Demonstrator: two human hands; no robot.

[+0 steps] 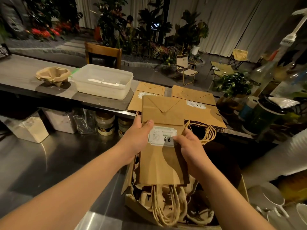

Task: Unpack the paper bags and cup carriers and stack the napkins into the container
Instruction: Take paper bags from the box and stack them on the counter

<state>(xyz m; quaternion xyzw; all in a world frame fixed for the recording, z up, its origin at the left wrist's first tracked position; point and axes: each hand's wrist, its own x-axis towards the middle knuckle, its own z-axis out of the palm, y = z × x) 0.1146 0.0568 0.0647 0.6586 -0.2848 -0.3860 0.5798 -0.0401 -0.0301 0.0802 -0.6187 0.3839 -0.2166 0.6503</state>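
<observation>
- Holding a flat paper bag (163, 151) above the cardboard box (128, 185): left hand (137, 138) grips its edge, right hand (187, 146) pinches the label.
- Next, probably: lay it on the bag pile (199, 103) on the tabletop (20, 75).
- Container (103, 81), napkins inside, sits left of the pile.

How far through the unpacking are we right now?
Partly done. Flattened brown paper bags already lie piled on the counter, one moulded pulp cup carrier sits aside, and the translucent plastic container holds a few white napkins. In hand: the left hand and right hand hold a folded brown bag labelled 66. Left: the cardboard box below still holds bags.
</observation>
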